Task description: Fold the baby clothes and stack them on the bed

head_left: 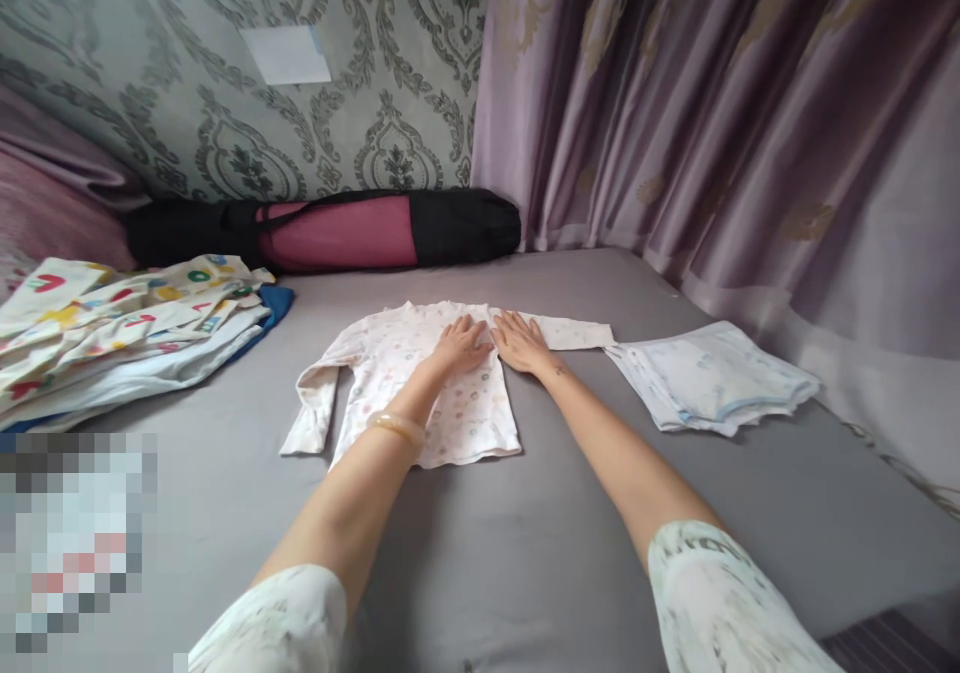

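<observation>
A small white long-sleeved shirt [420, 383] with a pattern of coloured dots lies spread on the grey bed sheet [510, 573]. My left hand [461, 343] rests flat on the upper part of the shirt, fingers spread. Close beside it, my right hand [519, 341] lies flat where the body meets the right-hand sleeve, its fingers stretched out. That sleeve extends straight out to the right, and its cuff reaches a stack of folded white cloths [720, 373]. The left-hand sleeve is bent down toward me.
Patterned clothes [142, 318] are piled at the left. A long black and dark-pink bag [337, 233] lies along the wall at the back. Purple curtains [675, 103] hang down the right side. A pixelated patch hides the lower left corner.
</observation>
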Available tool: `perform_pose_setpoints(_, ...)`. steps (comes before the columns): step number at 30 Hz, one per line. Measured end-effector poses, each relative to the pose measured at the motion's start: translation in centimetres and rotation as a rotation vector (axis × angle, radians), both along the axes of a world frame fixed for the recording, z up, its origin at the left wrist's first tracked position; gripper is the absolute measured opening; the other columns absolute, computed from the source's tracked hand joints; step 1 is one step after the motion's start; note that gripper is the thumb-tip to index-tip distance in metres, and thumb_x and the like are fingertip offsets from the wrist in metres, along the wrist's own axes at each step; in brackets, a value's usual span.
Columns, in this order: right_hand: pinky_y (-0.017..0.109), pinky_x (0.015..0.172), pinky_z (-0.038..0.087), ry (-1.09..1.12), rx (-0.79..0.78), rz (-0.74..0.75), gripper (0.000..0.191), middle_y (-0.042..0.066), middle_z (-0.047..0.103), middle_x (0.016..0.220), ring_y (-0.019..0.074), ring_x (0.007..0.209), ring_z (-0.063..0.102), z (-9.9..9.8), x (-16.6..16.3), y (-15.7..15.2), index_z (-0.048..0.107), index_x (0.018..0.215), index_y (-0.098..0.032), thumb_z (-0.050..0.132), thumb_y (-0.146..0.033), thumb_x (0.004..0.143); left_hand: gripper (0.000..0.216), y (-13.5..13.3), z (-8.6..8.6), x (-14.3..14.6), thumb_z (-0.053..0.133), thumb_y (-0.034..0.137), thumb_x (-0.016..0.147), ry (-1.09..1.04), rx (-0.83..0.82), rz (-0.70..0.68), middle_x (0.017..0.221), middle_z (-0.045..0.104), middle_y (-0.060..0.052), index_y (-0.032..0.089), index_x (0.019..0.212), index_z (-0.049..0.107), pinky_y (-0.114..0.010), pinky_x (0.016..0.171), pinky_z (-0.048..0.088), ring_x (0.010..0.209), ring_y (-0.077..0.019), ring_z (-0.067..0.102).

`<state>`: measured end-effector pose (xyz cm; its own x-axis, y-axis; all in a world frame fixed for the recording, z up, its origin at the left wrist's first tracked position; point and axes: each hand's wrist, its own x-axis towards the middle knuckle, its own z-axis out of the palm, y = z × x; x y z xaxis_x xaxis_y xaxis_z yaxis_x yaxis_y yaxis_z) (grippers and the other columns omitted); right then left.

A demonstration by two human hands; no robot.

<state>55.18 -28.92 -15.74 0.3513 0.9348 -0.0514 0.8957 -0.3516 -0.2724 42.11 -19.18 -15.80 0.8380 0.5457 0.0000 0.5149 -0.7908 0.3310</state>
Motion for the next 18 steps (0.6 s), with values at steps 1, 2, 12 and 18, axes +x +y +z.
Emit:
perform_pose_setpoints(1,0.051,0.119,0.009,-0.019,-0.009,0.0,0.056,0.006,0.022,0.161,0.0245,0.149,0.015,-0.1,0.2,-0.3,0.03,0.153,-0.021,0.018,-0.042,0.102,0.056,0.0,0.2,-1.0,0.049,0.044,0.091,0.006,0.006,-0.01,0.148,0.041,-0.017,0.021,0.142,0.043,-0.043,0.113,0.03,0.138,-0.0309,0.039)
perform_pose_setpoints(2,0.052,0.119,0.008,-0.038,-0.018,-0.006,0.057,0.006,0.021,0.161,0.0246,0.149,0.014,-0.1,0.5,-0.6,0.029,0.153,-0.021,0.017,-0.043,0.102,0.056,0.0,0.5,-2.2,0.052,0.043,0.09,0.013,0.01,-0.007,0.145,0.043,-0.016,0.021,0.141,0.044,-0.039,0.112,0.033,0.136,-0.0295,0.042)
perform_pose_setpoints(12,0.058,0.117,0.006,-0.07,-0.163,-0.238,0.062,0.009,0.013,0.163,0.0275,0.149,0.007,0.6,4.8,-4.4,0.019,0.156,-0.022,0.012,-0.047,0.1,0.049,0.9,1.0,-11.6,0.053,0.037,0.085,-0.042,-0.091,0.074,0.13,0.057,-0.014,0.017,0.13,0.053,-0.037,0.103,0.043,0.121,-0.0289,0.055)
perform_pose_setpoints(18,0.061,0.115,0.005,-0.081,-0.216,-0.423,0.062,0.01,0.011,0.163,0.0324,0.149,0.006,0.9,6.2,-5.6,0.019,0.156,-0.029,0.01,-0.052,0.099,0.044,0.9,0.7,-12.5,0.052,0.036,0.083,-0.112,-0.111,0.03,0.125,0.059,-0.017,0.011,0.119,0.059,-0.039,0.102,0.043,0.114,-0.0287,0.058)
